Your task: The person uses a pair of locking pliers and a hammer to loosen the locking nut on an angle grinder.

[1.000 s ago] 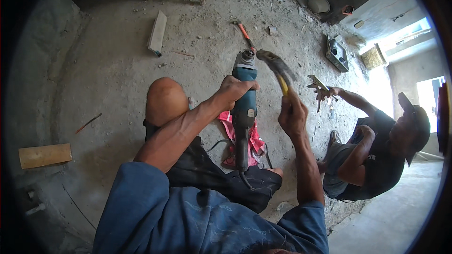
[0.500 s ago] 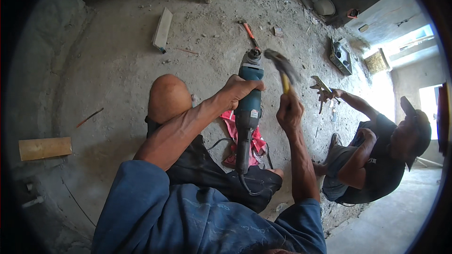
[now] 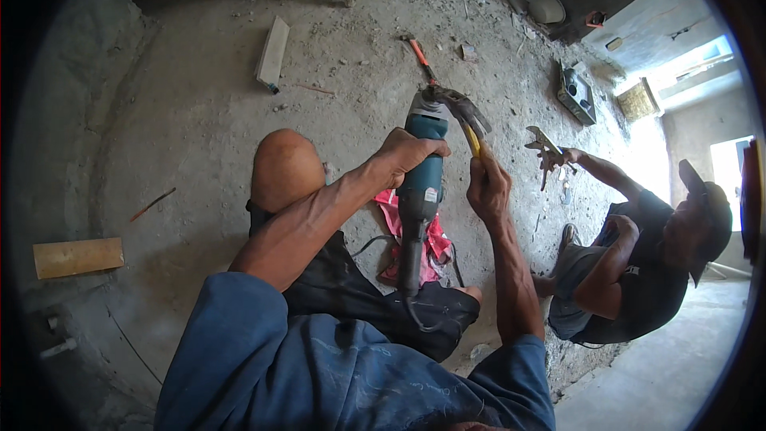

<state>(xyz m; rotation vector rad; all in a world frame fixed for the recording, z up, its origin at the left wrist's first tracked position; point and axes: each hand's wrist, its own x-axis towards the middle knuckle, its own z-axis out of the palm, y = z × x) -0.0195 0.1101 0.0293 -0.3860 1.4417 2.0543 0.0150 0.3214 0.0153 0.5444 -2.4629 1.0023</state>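
Grinder (image 3: 421, 183) gripped in my left hand (image 3: 407, 152); right hand (image 3: 488, 187) clenches hammer (image 3: 467, 116) at its head; disc unreleased.

The concrete floor (image 3: 183, 120) is open across the left and upper-left of the frame, broken only by a pale block (image 3: 272, 52) near the top, a thin stick (image 3: 152, 204) at left and a wooden board (image 3: 78, 257) at the left edge. At centre, the bare knee (image 3: 283, 168), the grinder (image 3: 420, 183) and a red cloth (image 3: 431, 235) crowd the space. To the right a crouching person (image 3: 638, 263) with an outstretched hand (image 3: 554, 158) blocks passage, with an orange-handled tool (image 3: 420, 58) above centre.
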